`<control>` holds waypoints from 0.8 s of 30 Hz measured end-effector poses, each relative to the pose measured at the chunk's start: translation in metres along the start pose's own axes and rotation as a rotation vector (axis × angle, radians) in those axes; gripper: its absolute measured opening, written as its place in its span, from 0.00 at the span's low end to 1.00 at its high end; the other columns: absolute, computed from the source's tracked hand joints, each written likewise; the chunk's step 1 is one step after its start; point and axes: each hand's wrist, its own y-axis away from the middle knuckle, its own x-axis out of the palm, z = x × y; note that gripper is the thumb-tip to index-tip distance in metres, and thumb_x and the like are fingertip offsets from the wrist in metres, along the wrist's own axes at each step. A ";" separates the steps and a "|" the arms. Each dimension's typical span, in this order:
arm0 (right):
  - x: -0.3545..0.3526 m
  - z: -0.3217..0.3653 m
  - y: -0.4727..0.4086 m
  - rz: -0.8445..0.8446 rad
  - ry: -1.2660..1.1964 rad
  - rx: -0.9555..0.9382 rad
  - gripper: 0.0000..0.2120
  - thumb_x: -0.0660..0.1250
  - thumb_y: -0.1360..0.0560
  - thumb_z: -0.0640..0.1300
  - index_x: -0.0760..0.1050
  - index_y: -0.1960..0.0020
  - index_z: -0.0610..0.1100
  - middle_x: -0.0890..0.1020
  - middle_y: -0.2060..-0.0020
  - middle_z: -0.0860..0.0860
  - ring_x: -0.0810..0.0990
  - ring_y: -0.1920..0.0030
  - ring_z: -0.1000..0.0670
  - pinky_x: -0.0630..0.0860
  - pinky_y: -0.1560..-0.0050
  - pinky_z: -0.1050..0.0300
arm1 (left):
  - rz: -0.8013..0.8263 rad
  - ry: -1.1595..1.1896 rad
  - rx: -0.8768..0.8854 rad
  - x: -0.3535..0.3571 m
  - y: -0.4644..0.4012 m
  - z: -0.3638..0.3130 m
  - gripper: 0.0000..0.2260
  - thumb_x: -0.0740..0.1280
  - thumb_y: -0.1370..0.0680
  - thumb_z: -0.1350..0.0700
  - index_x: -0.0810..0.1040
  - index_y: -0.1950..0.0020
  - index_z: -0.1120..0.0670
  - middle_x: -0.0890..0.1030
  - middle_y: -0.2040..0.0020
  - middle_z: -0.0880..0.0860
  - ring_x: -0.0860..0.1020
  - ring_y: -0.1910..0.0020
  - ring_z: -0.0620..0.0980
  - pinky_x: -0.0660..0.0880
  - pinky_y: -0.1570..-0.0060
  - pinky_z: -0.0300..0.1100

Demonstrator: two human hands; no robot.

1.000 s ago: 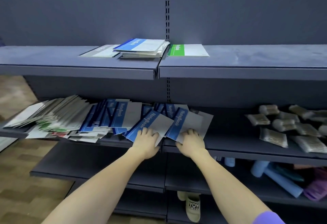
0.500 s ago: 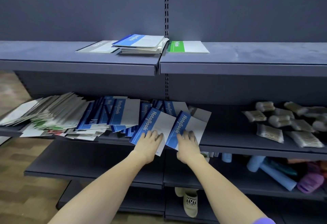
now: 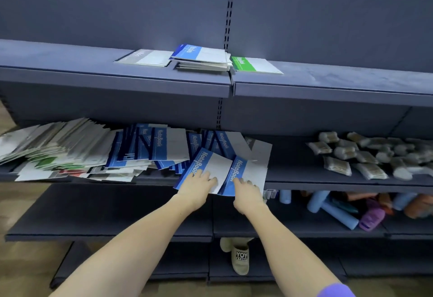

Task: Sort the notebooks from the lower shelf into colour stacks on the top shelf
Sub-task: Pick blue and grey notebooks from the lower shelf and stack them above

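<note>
Since 1 s ago both hands have drawn back toward the shelf front, pulling two blue notebooks w/ them; both books now overhang the front lip of the lower shelf (image 3: 328, 185).

Left hand (image 3: 195, 185) rests on the left blue notebook (image 3: 206, 167), fingers spread fairly flat on the cover, thumb side hidden, so grip vs. press cannot be told. Right hand (image 3: 247, 191) lies on the right blue notebook (image 3: 248, 172), fingertips on the cover; underside hidden, same limit.

Materials: thin flat rectangular books, blue band plus pale grey panel, "NoteBook" print. The loose notebook pile (image 3: 70, 151) fans out left along the same shelf, mixed blue, green, red, grey edges.

Top shelf (image 3: 339, 85), matte dark metal w/ straight front edge, carries a grey notebook (image 3: 145, 57), a blue stack (image 3: 201, 58) and a green notebook (image 3: 255, 64), side by side near the centre upright. Wide bare shelf surface lies to either side of them.

Right end, lower shelf: clear packets of cotton buds (image 3: 365, 153).
</note>
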 end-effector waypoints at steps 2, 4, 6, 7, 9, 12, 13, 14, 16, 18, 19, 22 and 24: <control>-0.011 0.010 0.011 0.029 -0.091 0.031 0.29 0.61 0.23 0.34 0.59 0.24 0.45 0.74 0.37 0.43 0.75 0.40 0.40 0.73 0.46 0.49 | -0.009 0.032 0.022 -0.003 0.010 0.009 0.29 0.57 0.24 0.70 0.62 0.24 0.52 0.67 0.31 0.57 0.66 0.35 0.59 0.65 0.37 0.50; -0.022 0.019 0.022 0.019 -0.164 0.063 0.30 0.59 0.24 0.32 0.60 0.25 0.48 0.77 0.38 0.43 0.78 0.44 0.40 0.75 0.49 0.50 | -0.046 0.066 0.032 -0.009 0.019 0.018 0.28 0.56 0.23 0.69 0.62 0.25 0.52 0.69 0.34 0.56 0.68 0.37 0.59 0.66 0.39 0.49; -0.035 0.027 0.032 0.009 -0.259 0.087 0.31 0.57 0.25 0.32 0.62 0.25 0.52 0.77 0.36 0.44 0.78 0.43 0.40 0.77 0.45 0.49 | -0.085 0.100 0.035 -0.019 0.028 0.026 0.24 0.57 0.23 0.68 0.65 0.28 0.53 0.72 0.38 0.55 0.69 0.39 0.58 0.68 0.42 0.49; -0.042 0.030 0.037 0.014 -0.301 0.092 0.31 0.56 0.25 0.33 0.63 0.25 0.53 0.77 0.34 0.45 0.77 0.40 0.40 0.77 0.43 0.49 | -0.098 0.113 0.033 -0.025 0.032 0.030 0.22 0.58 0.23 0.68 0.67 0.30 0.53 0.73 0.39 0.55 0.70 0.39 0.58 0.69 0.43 0.49; -0.059 0.038 0.048 0.004 -0.330 0.081 0.31 0.56 0.25 0.34 0.65 0.25 0.54 0.75 0.33 0.45 0.74 0.36 0.42 0.75 0.40 0.48 | -0.121 0.136 0.026 -0.039 0.039 0.038 0.19 0.59 0.23 0.67 0.68 0.33 0.55 0.74 0.39 0.56 0.71 0.40 0.59 0.69 0.46 0.49; -0.085 0.050 0.062 -0.053 -0.389 0.072 0.28 0.56 0.27 0.34 0.72 0.31 0.54 0.80 0.42 0.44 0.78 0.50 0.43 0.76 0.55 0.53 | -0.194 0.184 0.029 -0.063 0.048 0.048 0.18 0.60 0.23 0.67 0.66 0.35 0.55 0.76 0.42 0.57 0.72 0.43 0.59 0.69 0.50 0.49; -0.095 0.054 0.066 -0.070 -0.408 0.070 0.26 0.54 0.28 0.33 0.75 0.38 0.55 0.80 0.48 0.44 0.78 0.55 0.43 0.74 0.61 0.55 | -0.214 0.201 0.038 -0.073 0.052 0.053 0.16 0.61 0.23 0.67 0.66 0.37 0.55 0.77 0.44 0.56 0.73 0.45 0.59 0.69 0.51 0.49; -0.106 0.059 0.071 -0.090 -0.417 0.074 0.23 0.53 0.29 0.32 0.76 0.45 0.54 0.80 0.52 0.45 0.77 0.58 0.43 0.71 0.64 0.55 | -0.226 0.220 0.046 -0.084 0.056 0.058 0.15 0.62 0.23 0.66 0.66 0.39 0.55 0.77 0.48 0.56 0.74 0.48 0.58 0.69 0.54 0.48; -0.129 0.068 0.079 -0.137 -0.418 0.087 0.19 0.53 0.30 0.33 0.74 0.52 0.53 0.79 0.56 0.46 0.77 0.57 0.42 0.70 0.64 0.54 | -0.236 0.268 0.058 -0.109 0.062 0.068 0.12 0.62 0.24 0.66 0.65 0.45 0.54 0.75 0.56 0.53 0.74 0.56 0.57 0.71 0.59 0.49; -0.154 0.075 0.087 -0.200 -0.399 0.094 0.16 0.54 0.31 0.33 0.73 0.54 0.52 0.78 0.60 0.48 0.75 0.60 0.44 0.68 0.65 0.55 | -0.273 0.295 0.060 -0.134 0.066 0.078 0.12 0.63 0.25 0.65 0.63 0.50 0.52 0.75 0.59 0.52 0.74 0.61 0.57 0.74 0.62 0.51; -0.166 0.078 0.090 -0.236 -0.407 0.101 0.16 0.54 0.31 0.33 0.71 0.58 0.52 0.77 0.62 0.49 0.74 0.62 0.45 0.66 0.66 0.55 | -0.302 0.297 0.062 -0.146 0.068 0.083 0.12 0.63 0.25 0.64 0.62 0.52 0.51 0.76 0.59 0.53 0.74 0.62 0.58 0.73 0.64 0.49; -0.207 0.080 0.093 -0.365 -0.473 0.116 0.14 0.55 0.35 0.34 0.69 0.66 0.52 0.76 0.65 0.48 0.72 0.63 0.44 0.66 0.65 0.55 | -0.401 0.302 0.072 -0.189 0.075 0.096 0.10 0.60 0.25 0.65 0.64 0.53 0.51 0.79 0.56 0.53 0.73 0.61 0.58 0.66 0.65 0.46; -0.234 0.079 0.092 -0.446 -0.479 0.105 0.12 0.55 0.39 0.36 0.71 0.66 0.50 0.79 0.65 0.48 0.75 0.61 0.42 0.72 0.62 0.53 | -0.481 0.299 0.093 -0.222 0.081 0.104 0.09 0.59 0.24 0.64 0.65 0.53 0.49 0.79 0.55 0.52 0.73 0.58 0.57 0.68 0.60 0.46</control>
